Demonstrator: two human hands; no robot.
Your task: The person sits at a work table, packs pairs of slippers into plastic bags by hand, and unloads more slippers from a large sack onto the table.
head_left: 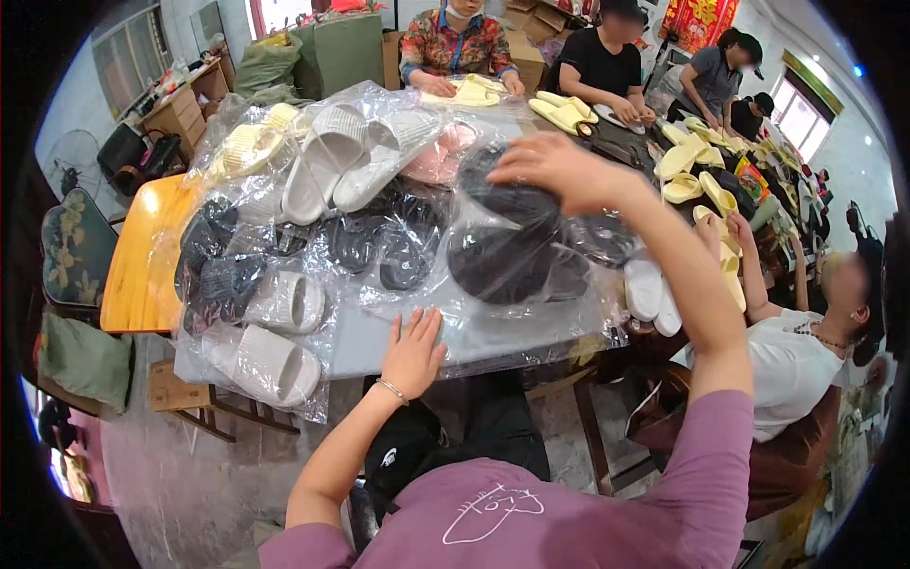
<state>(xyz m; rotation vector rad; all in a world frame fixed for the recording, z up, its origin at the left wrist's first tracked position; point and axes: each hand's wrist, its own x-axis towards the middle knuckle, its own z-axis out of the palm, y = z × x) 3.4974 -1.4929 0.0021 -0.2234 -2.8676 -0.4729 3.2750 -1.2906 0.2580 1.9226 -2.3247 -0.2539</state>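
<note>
My left hand [414, 353] lies flat on clear plastic at the near edge of the grey table [379, 332], its fingers spread. Farther right, my right hand [555, 171] reaches over a pair of black slippers [502, 261] in a clear plastic bag. Its fingers are stretched out, and I cannot tell whether they touch the bag. Left of the black pair, dark slippers [403, 261] lie bagged. Behind them are large light-grey slippers [393, 156] and a pink pair [445, 152], partly covered by plastic. Bagged white slippers [275, 365] rest at the table's near left corner.
Yellow slippers [251, 147] sit at the far left of the pile. Unbagged white slippers [649, 294] lie to the right, beside a seated person [796, 351]. Several people work across the table among yellow slippers [687, 156]. An orange wooden table [142, 256] stands left.
</note>
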